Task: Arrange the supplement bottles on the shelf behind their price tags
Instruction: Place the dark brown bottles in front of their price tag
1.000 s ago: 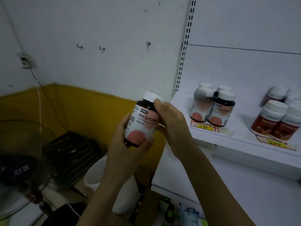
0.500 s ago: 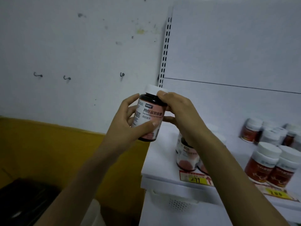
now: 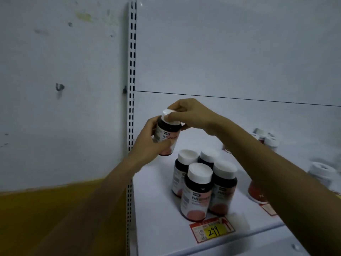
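A dark supplement bottle (image 3: 168, 133) with a white cap and a pink-and-white label hangs above the back left part of the white shelf (image 3: 156, 209). My left hand (image 3: 147, 143) wraps its body from the left. My right hand (image 3: 186, 112) pinches its cap from above. Below it, several matching bottles (image 3: 198, 189) stand in a tight group behind a red and yellow price tag (image 3: 212, 230) marked 299. My right forearm hides part of the red-labelled bottles (image 3: 255, 193) to the right.
More white-capped bottles (image 3: 267, 138) stand at the shelf's back right, and a second price tag (image 3: 267, 209) peeks out under my right arm. A slotted upright (image 3: 131, 89) borders the shelf on the left. Beyond it is a white wall with hooks (image 3: 59, 87) above a yellow band.
Both hands have carried the bottle up and right, from beside the shelf to over its back left area. My right hand shifted onto the cap. The view has risen and closed in on the shelf.
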Tool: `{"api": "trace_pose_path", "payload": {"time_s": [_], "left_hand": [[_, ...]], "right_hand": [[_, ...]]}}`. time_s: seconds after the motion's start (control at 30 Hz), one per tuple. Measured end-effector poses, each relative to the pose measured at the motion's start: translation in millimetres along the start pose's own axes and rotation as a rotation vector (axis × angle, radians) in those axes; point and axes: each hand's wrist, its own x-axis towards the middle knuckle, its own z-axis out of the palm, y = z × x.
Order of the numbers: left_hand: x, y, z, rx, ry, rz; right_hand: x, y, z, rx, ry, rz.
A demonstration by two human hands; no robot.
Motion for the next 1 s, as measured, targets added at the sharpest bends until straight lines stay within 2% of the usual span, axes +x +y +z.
{"api": "trace_pose_path", "payload": {"time_s": [0.27, 0.4, 0.57, 1.0], "left_hand": [[10.2, -66.9, 15.7, -0.242, -0.132, -0.192], [1.6, -88.1, 27.5, -0.252, -0.173, -0.202], [-1.7, -96.5, 31.0, -0.342, -0.128, -0.216], [-3.8, -100.0, 28.6, -0.365, -0.089, -0.210]], "right_hand": [[20.1, 49.4, 25.3, -0.110, -0.068, 0.275], [18.1, 60.9, 29.1, -0.194, -0.112, 0.341], [16.2, 60.7, 32.1, -0.202, -0.089, 0.351], [8.2, 50.1, 36.4, -0.225, -0.094, 0.375]]}}
